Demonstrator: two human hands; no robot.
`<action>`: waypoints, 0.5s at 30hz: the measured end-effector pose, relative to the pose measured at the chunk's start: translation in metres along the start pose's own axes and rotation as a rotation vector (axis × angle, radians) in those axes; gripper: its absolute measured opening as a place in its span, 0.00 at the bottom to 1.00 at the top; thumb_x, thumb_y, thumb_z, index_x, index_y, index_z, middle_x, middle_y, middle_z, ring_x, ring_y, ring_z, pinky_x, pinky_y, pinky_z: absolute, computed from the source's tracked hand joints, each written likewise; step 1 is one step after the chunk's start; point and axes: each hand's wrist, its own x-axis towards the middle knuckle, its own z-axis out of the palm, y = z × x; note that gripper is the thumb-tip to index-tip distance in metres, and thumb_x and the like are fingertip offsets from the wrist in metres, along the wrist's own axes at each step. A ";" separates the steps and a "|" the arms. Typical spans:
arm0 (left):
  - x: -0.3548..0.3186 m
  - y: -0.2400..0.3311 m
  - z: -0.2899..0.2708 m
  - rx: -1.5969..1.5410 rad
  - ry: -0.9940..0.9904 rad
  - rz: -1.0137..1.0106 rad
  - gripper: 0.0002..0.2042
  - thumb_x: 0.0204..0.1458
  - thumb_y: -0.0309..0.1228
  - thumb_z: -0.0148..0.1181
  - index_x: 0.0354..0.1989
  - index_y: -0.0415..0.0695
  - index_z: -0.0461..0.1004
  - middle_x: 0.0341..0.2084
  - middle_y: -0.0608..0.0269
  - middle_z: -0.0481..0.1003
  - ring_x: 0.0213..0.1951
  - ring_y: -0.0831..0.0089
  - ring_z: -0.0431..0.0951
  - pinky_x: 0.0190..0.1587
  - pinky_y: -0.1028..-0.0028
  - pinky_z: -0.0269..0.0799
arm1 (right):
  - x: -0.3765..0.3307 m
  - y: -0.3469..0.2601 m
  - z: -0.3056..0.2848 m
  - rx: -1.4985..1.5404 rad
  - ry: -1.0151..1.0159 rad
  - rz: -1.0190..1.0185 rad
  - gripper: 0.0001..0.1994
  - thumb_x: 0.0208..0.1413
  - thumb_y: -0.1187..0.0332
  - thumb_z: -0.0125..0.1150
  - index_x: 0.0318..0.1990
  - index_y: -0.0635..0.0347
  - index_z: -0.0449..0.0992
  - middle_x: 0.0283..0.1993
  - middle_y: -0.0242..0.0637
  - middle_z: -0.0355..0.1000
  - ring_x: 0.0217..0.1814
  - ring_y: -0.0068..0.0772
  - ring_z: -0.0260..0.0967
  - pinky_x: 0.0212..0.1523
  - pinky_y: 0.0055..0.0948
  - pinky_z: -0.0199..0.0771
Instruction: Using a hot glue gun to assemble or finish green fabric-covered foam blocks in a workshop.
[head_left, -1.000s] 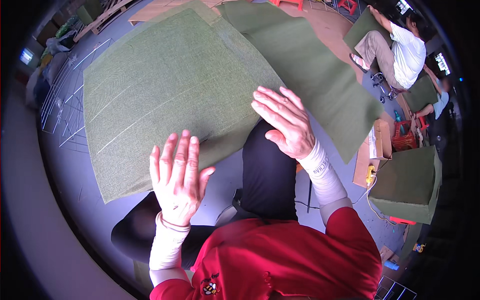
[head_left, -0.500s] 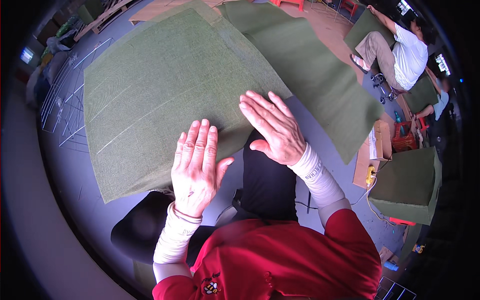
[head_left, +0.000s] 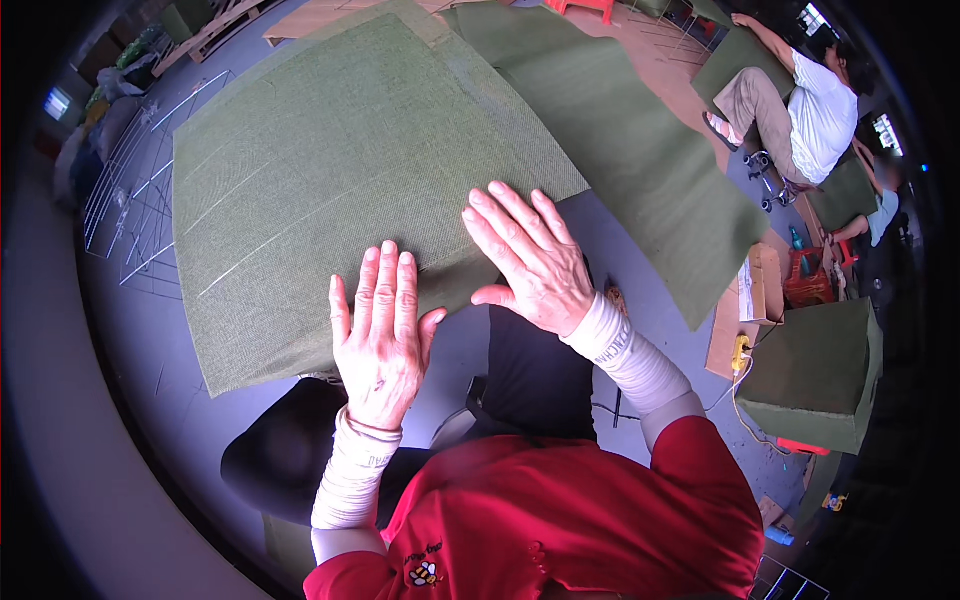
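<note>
A large sheet of green woven fabric (head_left: 340,170) spreads in front of me, its near edge curving down by my knees. Faint pale lines run across its left part. Flat on the near edge lies my left hand (head_left: 380,335), fingers stretched and thumb apart. My right hand (head_left: 530,255) rests palm down nearer the right corner, its fingers straight and slightly spread. Neither hand grasps anything. What supports the sheet from below is hidden.
Another green sheet (head_left: 620,150) lies beyond to the right. Wire frames (head_left: 150,190) stand at left. At right are a green fabric-covered box (head_left: 810,365), a small carton (head_left: 765,283) and a yellow socket with a cord (head_left: 741,352). A co-worker in white (head_left: 822,115) sits at far right.
Both hands have slid slightly to the left over the fabric, and the left hand's fingers have spread a little. The co-worker's green piece has shifted slightly.
</note>
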 end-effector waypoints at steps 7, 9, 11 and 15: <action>-0.011 -0.006 -0.003 0.006 0.048 -0.097 0.26 0.59 0.42 0.49 0.62 0.38 0.61 0.63 0.54 0.60 0.66 0.58 0.57 0.67 0.51 0.42 | 0.006 -0.024 -0.017 0.112 0.083 -0.095 0.39 0.53 0.37 0.43 0.66 0.55 0.57 0.71 0.38 0.50 0.74 0.44 0.45 0.70 0.50 0.41; -0.013 -0.008 0.002 -0.013 0.050 -0.101 0.25 0.59 0.38 0.49 0.62 0.38 0.61 0.63 0.52 0.60 0.67 0.57 0.56 0.68 0.52 0.41 | 0.013 -0.026 -0.002 0.127 -0.067 -0.031 0.41 0.50 0.38 0.49 0.66 0.57 0.57 0.71 0.38 0.51 0.74 0.42 0.45 0.69 0.50 0.42; -0.014 -0.009 0.002 -0.026 0.051 -0.095 0.25 0.59 0.37 0.49 0.62 0.38 0.61 0.63 0.53 0.61 0.67 0.57 0.56 0.68 0.52 0.41 | 0.011 -0.024 0.006 0.055 -0.008 -0.057 0.43 0.48 0.39 0.52 0.66 0.59 0.55 0.71 0.39 0.51 0.74 0.41 0.44 0.70 0.50 0.42; -0.018 -0.009 0.000 -0.062 0.140 -0.136 0.25 0.58 0.36 0.51 0.62 0.40 0.62 0.61 0.53 0.63 0.66 0.57 0.58 0.68 0.52 0.42 | 0.013 -0.032 -0.008 0.244 0.054 -0.030 0.44 0.47 0.39 0.52 0.67 0.59 0.54 0.71 0.39 0.51 0.75 0.41 0.42 0.70 0.49 0.40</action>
